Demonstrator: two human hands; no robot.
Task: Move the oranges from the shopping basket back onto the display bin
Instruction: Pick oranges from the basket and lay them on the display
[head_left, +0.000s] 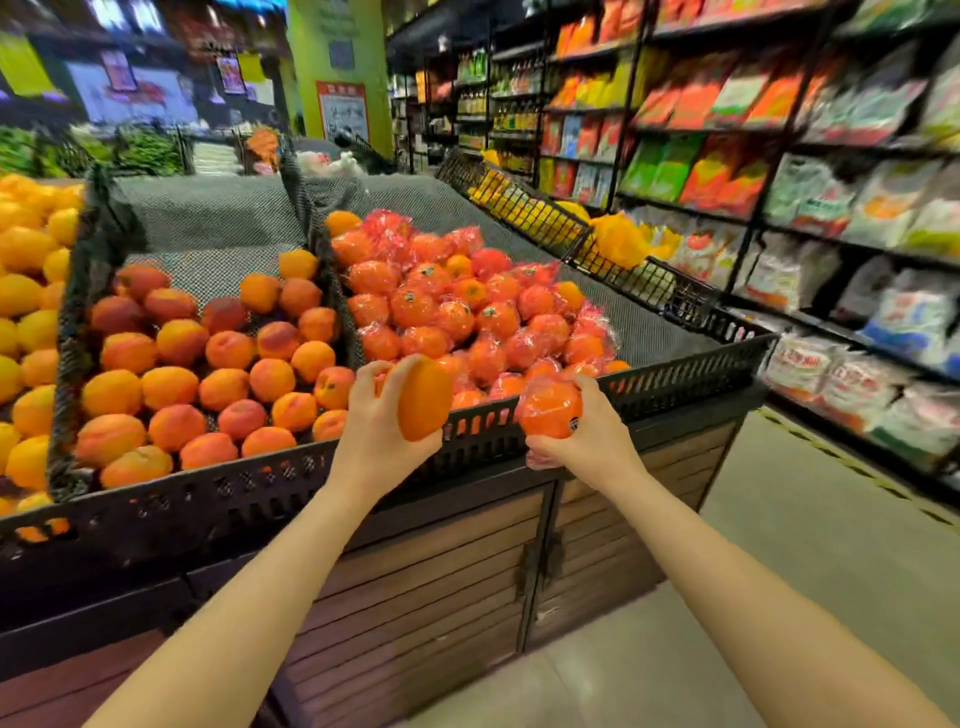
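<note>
Orange oranges (457, 306) — red-tinted wrap, black perforated display bin (685, 374), grey mesh liner (639, 322)

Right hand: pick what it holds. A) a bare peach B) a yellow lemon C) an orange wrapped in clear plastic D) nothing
C: the right hand grips a plastic-wrapped orange over the front rim of the display bin, while the left hand holds an unwrapped orange.

Peaches (208, 364) heaped in the left compartment, yellow fruit (26, 291) piled further left. Wooden cabinet (447, 577) under the bins. Shelves (779, 156) of packaged goods along the right. Greens (145, 150) at the back.
</note>
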